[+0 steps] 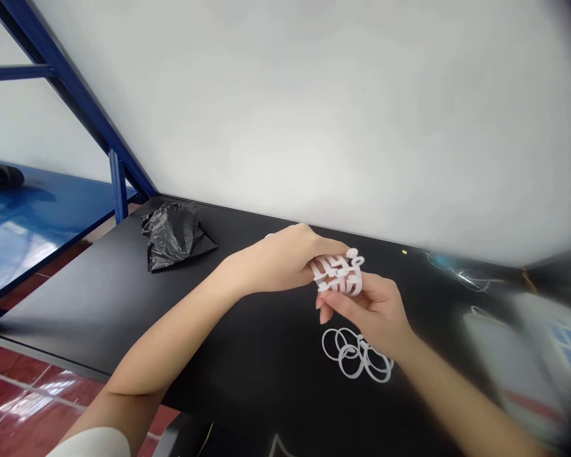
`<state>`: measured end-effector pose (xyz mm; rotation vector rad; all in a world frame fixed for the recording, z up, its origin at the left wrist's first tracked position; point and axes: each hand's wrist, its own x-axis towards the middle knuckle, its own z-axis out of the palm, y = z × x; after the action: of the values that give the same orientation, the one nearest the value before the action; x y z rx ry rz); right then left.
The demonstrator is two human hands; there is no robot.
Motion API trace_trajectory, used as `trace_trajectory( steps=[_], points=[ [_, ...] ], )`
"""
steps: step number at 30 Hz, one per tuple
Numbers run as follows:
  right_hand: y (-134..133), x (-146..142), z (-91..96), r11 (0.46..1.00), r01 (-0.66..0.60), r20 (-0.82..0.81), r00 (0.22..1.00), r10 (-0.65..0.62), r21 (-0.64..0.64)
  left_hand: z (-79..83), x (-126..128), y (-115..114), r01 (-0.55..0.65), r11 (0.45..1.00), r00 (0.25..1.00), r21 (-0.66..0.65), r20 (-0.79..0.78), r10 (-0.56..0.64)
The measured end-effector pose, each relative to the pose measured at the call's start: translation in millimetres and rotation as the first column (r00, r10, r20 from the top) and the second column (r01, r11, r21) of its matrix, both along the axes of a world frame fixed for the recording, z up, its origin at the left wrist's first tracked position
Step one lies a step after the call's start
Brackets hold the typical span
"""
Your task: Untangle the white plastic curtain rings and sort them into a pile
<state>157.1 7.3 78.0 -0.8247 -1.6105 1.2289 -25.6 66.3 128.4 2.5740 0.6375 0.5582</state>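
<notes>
Both my hands hold one white bundle of plastic rings point(337, 274) above the black table; the rings sit side by side like a slotted tube, with small tabs at the top right. My left hand point(292, 257) grips its left and upper side, palm down, with most fingertips hidden. From below and the right, my right hand point(380, 311) closes on it, thumb across the front. Several loose white rings point(352, 362) lie overlapping on the table just below my right hand, which partly covers them.
A crumpled black plastic bag point(174, 235) lies at the table's back left. Eyeglasses point(473, 279) and blurred whitish packages point(514, 362) are on the right. A tiny yellow bit point(404, 252) lies near the wall point(314, 127). A blue metal frame point(76, 82) stands at left.
</notes>
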Motion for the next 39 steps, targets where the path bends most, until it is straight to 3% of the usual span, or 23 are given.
trace_trajectory(
  steps=[5, 8, 12, 16, 20, 30, 36, 39],
  points=[
    [30, 18, -5.3, 0.962, 0.272, -0.067, 0.96, -0.273, -0.032, 15.4, -34, 3, -0.128, 0.989, 0.986, -0.079, -0.12, 0.118],
    [53, 19, -14.0, 0.949, 0.309, 0.048, 0.951, -0.307, -0.054, 23.4, -55, 5, -0.277, 0.961, 0.959, 0.007, -0.055, 0.277],
    [72, -11, -29.0, 0.994, 0.104, 0.27, 0.958, -0.091, -0.035, 27.2, -69, 7, -0.439, 0.888, 0.896, 0.135, 0.003, 0.443],
    [80, -51, -39.5, 0.967, -0.097, 0.574, 0.817, -0.057, 0.235, 27.3, -71, 7, -0.435, 0.89, 0.898, 0.138, -0.008, 0.44],
    [81, -63, -45.9, 0.95, -0.235, 0.635, 0.771, 0.054, 0.205, 28.0, -72, 7, -0.43, 0.894, 0.902, 0.13, 0.006, 0.433],
    [76, -41, -49.7, 0.965, -0.182, 0.613, 0.79, 0.028, 0.191, 23.5, -65, 12, -0.41, 0.903, 0.909, 0.127, -0.023, 0.416],
    [38, 0, -15.0, 0.995, -0.081, 0.636, 0.771, 0.029, 0.052, 20.1, -55, 10, -0.396, 0.905, 0.904, 0.153, -0.105, 0.413],
    [7, 42, -0.1, 0.999, 0.051, 0.725, 0.689, -0.027, -0.011, 13.5, -41, 8, -0.365, 0.912, 0.905, 0.186, -0.158, 0.395]
  ],
)
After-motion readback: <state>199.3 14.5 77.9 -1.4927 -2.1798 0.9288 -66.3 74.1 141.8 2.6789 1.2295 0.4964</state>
